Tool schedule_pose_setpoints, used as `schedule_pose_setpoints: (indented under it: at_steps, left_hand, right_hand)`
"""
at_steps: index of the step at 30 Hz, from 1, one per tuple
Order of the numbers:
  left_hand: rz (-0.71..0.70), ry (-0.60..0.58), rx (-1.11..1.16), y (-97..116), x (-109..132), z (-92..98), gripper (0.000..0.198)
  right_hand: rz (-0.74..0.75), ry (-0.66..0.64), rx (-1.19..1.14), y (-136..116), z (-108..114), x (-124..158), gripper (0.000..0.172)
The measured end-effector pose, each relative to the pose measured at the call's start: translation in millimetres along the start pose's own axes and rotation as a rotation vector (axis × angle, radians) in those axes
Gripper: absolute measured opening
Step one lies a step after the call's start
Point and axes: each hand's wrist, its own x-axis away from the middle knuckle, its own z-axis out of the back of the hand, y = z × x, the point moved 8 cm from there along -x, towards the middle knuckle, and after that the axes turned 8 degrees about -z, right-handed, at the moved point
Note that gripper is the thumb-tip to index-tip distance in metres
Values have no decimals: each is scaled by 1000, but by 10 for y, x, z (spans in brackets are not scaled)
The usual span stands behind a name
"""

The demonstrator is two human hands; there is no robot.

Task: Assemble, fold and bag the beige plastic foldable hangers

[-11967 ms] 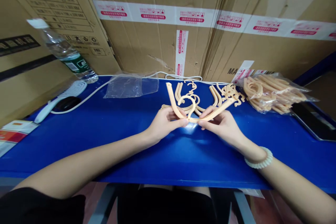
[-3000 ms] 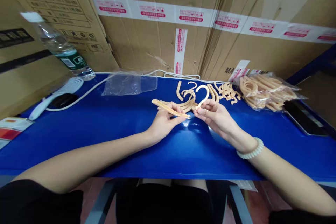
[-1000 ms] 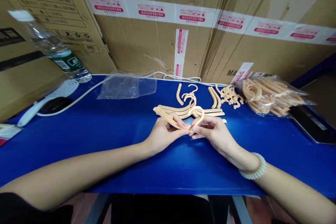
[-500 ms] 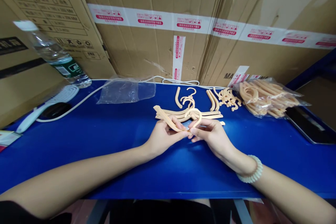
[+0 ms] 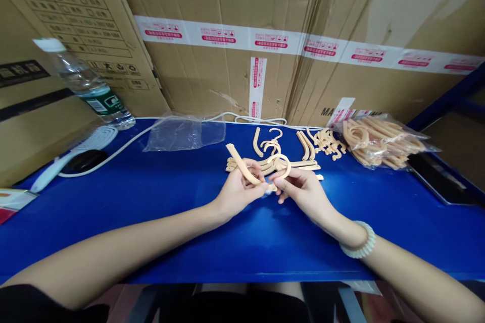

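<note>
Your left hand (image 5: 239, 193) grasps a curved, pale-beige plastic bar (image 5: 242, 164), its far end tilted up and away to the left. Your right hand (image 5: 306, 193) pinches a pale-beige, C-shaped plastic hook (image 5: 288, 165) near its base, thumb against the fingers. The bar and the hook come together between your fingertips, in front of you above the blue counter (image 5: 182, 242); your fingers cover the joint, so you cannot tell from here whether it is seated. No second bar shows on the right of this piece, so it looks only part-built.

Just beyond your hands lies an overlapping stack of beige plastic hangers (image 5: 305, 164), with bars to both sides and hooks pointing to the back. These look already put together, though the overlap hides their number.

Loose parts remain behind them: a single curved beige bar (image 5: 257, 142) on the left, a few upright-lying curved beige bars (image 5: 305, 145) close together, and a heap of small beige hooks (image 5: 329, 141). Farther right, a clear plastic bag of beige parts (image 5: 382, 141) holds many more, so much seems left unassembled.
</note>
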Motion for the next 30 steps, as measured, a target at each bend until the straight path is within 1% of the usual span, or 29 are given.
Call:
schedule_pose_setpoints:
  at_steps: [3, 7, 11, 13, 14, 16, 17, 18, 19, 20, 21, 23, 25, 26, 28, 30]
  left_hand:
    - [-6, 2, 20, -11, 6, -9, 49]
    - [14, -19, 25, -30, 8, -25, 50]
    - [46, -51, 15, -38, 2, -41, 45]
    - [70, -59, 4, -42, 1, -45, 41]
    - [82, -56, 9, -40, 1, -43, 40]
    - [96, -36, 28, -28, 2, -34, 38]
    - [99, -23, 38, -19, 4, -27, 38]
    - [101, -11, 46, -11, 7, -21, 37]
    - [106, -4, 52, -7, 11, -19, 37]
    - [113, -4, 57, -7, 16, -22, 37]
    - [120, -8, 61, -11, 21, -28, 36]
    - [123, -22, 74, -21, 26, -41, 36]
    - [117, -30, 94, -35, 23, -49, 36]
    - [114, -27, 107, -45, 20, -47, 37]
    - [114, -12, 125, -65, 11, -33, 37]
    - [116, -2, 128, -84, 4, -19, 36]
  right_hand:
    - [46, 3, 69, -58, 11, 1, 29]
    - [67, 29, 98, -91, 43, -1, 32]
    - [59, 31, 95, -80, 34, -10, 33]
    - [63, 18, 113, -106, 77, -33, 34]
    - [86, 35, 142, -149, 149, -51, 34]
    - [184, 138, 283, -304, 401, -92, 35]
    - [269, 226, 413, -417, 563, -103, 33]
    - [367, 309, 599, -532, 702, -109, 28]
    - [463, 354, 803, -619, 796, -122, 23]
    - [516, 350, 989, -644, 862, -163, 20]
    - [542, 310, 1130, -623, 915, -217, 21]
    - [552, 197, 1309, -503, 988, -328, 24]
    - [534, 102, 1380, -359, 1025, -413, 28]
    - [522, 75, 1391, -300, 1035, -446, 29]
    - [499, 45, 1385, -215, 1049, -497, 28]
    - [496, 42, 1355, -186, 1064, -528, 27]
